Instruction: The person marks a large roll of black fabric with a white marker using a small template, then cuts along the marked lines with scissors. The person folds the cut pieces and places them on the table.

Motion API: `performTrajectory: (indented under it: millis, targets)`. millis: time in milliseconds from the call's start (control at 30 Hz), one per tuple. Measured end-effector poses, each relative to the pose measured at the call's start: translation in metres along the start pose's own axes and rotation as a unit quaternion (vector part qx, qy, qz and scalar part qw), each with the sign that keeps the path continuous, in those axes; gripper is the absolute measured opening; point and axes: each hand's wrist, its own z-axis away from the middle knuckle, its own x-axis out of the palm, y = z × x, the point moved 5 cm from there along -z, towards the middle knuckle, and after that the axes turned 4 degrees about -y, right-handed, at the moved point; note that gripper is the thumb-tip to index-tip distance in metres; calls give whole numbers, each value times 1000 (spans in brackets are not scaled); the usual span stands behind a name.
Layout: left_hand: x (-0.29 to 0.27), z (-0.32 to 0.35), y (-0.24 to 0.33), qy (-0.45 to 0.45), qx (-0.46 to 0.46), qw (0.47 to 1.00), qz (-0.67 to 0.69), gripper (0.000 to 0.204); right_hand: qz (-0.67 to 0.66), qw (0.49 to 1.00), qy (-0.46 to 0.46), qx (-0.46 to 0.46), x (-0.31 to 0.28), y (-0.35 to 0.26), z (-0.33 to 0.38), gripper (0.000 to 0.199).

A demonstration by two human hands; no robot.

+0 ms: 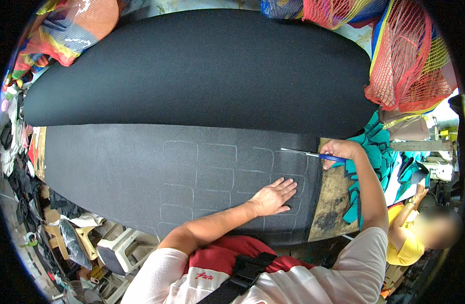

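Note:
Black fabric (pixel 106 172) lies spread over the table, with pale chalk outlines of pocket-like shapes drawn across its middle and right part. My left hand (pixel 275 196) rests flat on the cloth, fingers stretched out over the chalk lines. Near the fabric's right edge, my right hand (pixel 337 152) grips a pair of scissors (pixel 331 158) by the blue handles. Their blades point left over the cloth, among the upper right outlines. Whether the blades are cutting into the fabric cannot be made out.
A large roll of black fabric (pixel 207 71) lies along the far side. Teal cloth pieces (pixel 366 147) pile up at the right, beside bare wooden tabletop (pixel 329 207). Colourful mesh bags (pixel 404 55) stand behind. A person in yellow (pixel 407 233) sits at right; a white stool (pixel 123 248) stands lower left.

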Motion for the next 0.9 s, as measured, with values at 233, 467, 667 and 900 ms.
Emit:
performTrajectory:
  millis: [233,467,667,900]
  targets:
    - [-1,0,1,-5,-2,1000,0,59,1,997,22,79,-5,-6,-3,45]
    - [-2,-1,1,-10,-3,1000,-3,58,38,998,23,44,6,-27,-22,48]
    - [-1,0,2,1,0,1000,-24,59,110,990,42,-74,11,-56,-39,54]
    - [0,-1,1,-4,4,1000,-19,58,34,997,62,-6,14,-70,-56,59]
